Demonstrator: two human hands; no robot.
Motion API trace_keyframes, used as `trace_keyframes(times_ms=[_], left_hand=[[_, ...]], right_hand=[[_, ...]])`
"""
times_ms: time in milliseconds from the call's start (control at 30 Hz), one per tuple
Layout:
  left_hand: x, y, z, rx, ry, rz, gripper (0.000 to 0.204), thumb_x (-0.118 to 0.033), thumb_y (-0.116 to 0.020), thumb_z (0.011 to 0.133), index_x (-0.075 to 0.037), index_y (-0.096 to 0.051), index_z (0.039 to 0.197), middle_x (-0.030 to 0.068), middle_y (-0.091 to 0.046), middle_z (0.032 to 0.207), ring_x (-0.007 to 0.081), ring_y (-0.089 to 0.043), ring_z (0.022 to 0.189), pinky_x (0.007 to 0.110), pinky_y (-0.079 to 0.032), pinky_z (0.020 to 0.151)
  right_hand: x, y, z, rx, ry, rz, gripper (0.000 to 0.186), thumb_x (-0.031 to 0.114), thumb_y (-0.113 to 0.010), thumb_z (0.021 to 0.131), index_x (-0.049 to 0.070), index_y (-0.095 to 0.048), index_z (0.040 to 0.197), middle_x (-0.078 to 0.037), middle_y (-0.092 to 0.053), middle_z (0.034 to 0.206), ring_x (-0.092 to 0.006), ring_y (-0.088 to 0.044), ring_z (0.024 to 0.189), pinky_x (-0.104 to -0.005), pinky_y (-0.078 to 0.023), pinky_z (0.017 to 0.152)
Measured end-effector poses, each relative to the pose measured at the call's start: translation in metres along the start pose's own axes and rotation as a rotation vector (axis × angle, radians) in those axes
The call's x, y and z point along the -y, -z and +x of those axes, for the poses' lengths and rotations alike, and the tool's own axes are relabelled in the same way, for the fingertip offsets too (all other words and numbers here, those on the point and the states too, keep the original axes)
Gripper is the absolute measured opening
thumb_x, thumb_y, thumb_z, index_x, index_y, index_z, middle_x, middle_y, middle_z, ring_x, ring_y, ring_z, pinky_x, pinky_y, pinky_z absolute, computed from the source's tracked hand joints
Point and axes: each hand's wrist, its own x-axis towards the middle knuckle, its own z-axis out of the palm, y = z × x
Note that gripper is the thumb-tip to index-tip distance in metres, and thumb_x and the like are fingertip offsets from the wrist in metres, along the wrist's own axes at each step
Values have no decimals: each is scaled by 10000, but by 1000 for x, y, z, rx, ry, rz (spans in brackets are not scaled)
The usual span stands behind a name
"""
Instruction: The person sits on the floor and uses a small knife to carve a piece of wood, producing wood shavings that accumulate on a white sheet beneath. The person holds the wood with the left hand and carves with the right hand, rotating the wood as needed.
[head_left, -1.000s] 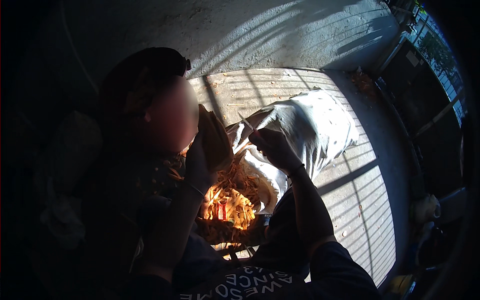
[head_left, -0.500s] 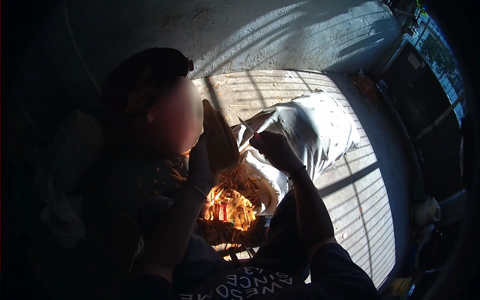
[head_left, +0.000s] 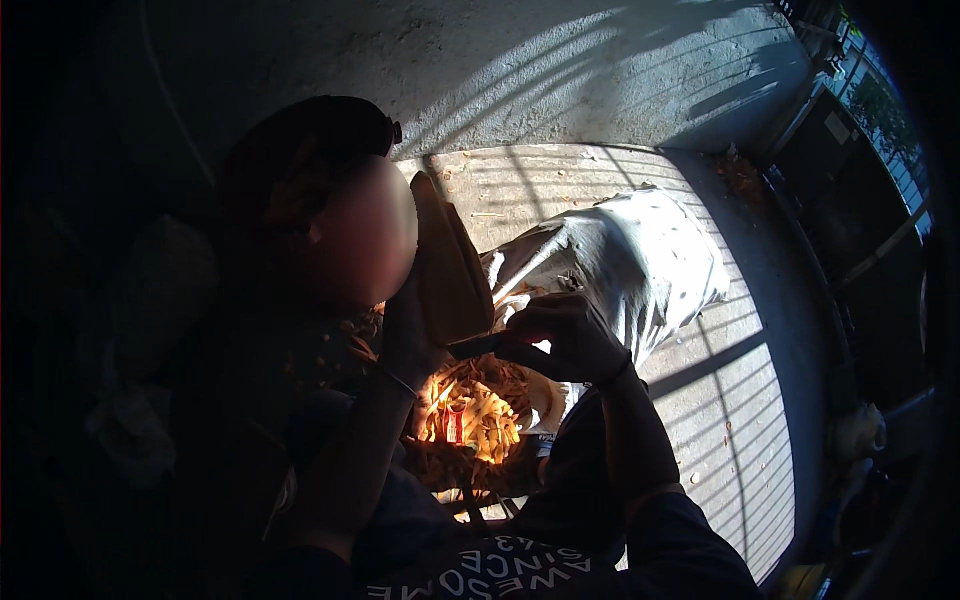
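In my left hand point(head_left: 405, 330) is an oblong brown block point(head_left: 452, 265), held upright and slightly tilted. My right hand point(head_left: 560, 340) grips a knife point(head_left: 473, 346), its blade at the block's lower end. Below my hands lies a heap of pale curled strips point(head_left: 480, 415), sunlit, with a small red object point(head_left: 455, 425) among them. A large white sack point(head_left: 665, 255) lies behind my right hand, its near end folded back with strips beside it.
Close at upper left is another person point(head_left: 275, 150). A textured wall point(head_left: 560, 70) stands behind the sunlit concrete floor point(head_left: 720, 420), which has barred shadows. Pale bundles point(head_left: 150, 290) sit in shade at left; dark panels point(head_left: 840, 190) and assorted objects line the right.
My right hand and knife have come down and left from above the sack to the block's lower end. The block has shifted a little rightward.
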Motion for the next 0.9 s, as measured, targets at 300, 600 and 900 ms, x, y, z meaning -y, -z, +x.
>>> trace_keyframes(times_ms=[300, 600, 900], left_hand=[[1, -2, 1, 36, -37, -72, 436, -416, -493, 1041, -95, -589, 1320, 60, -657, 1243, 210, -634, 1142, 394, -491, 1032], [-2, -24, -7, 149, 23, -60, 454, -338, -454, 1069, -47, -515, 1412, 90, -595, 1380, 214, -591, 1240, 369, -470, 1080], [-2, -27, -7, 145, 83, -3, 454, -364, -424, 1082, -52, -525, 1396, 117, -638, 1296, 243, -641, 1169, 388, -534, 1007]], right_hand=[[3, -3, -1, -83, -7, -54, 117, 251, -791, 854, 143, -763, 886, -57, -671, 727, -246, -652, 650, -366, -499, 615], [-6, 7, -6, -76, 32, -56, 133, 207, -826, 826, 103, -781, 897, -59, -638, 685, -224, -611, 559, -346, -442, 524], [-4, 10, -13, -36, 16, -55, 85, 198, -801, 848, 137, -792, 907, -53, -649, 678, -201, -623, 547, -332, -452, 507]])
